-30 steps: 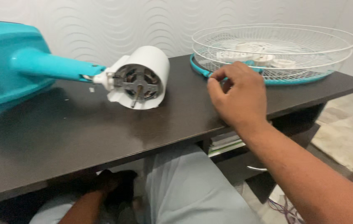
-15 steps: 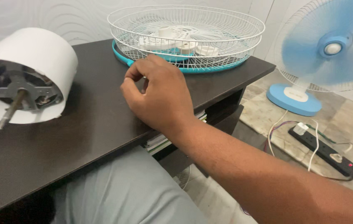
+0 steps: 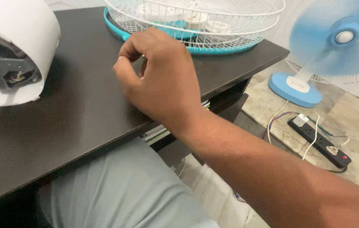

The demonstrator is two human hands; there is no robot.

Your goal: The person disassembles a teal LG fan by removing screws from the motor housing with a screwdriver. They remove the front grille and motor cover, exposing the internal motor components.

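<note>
Since half a second ago the view has swung a little further right and down, so the white motor housing [image 3: 12, 50] now slides partly off the left edge, its shaft out of sight, while the right hand [image 3: 162, 80] has stayed in nearly the same spot on the dark surface [image 3: 82, 118] and looms slightly larger. That hand rests knuckles-up, its fingers [image 3: 131, 48] curled and drawn together, thumb and forefinger tips pinched close as though on something very small; whether anything sits between them cannot be told. Just beyond the fingertips, up and slightly to the right, lies the turquoise rim ring [image 3: 116, 25], touching the surface, with the white wire fan guard [image 3: 213, 21] resting on it; the ring's near curve runs across in front of the fingers, and the guard's broad face lies flat, open side up. Small white plastic parts [image 3: 196, 19] sit inside the guard. The right hand is the nearer one by far; the left hand is not in view. The motor housing lies well apart to the hand's left, on its side with its open end toward the camera. On the floor to the right stands a blue pedestal fan [image 3: 335, 46], its blades blurred, on a round blue base bearing a small white oval label, and near it lies a black power strip [image 3: 319, 141] with a white plug, white cords and a red switch. Pale grey trousers [image 3: 120, 190] show under the surface's edge, and stacked books [image 3: 158, 133] lie on a shelf below.
</note>
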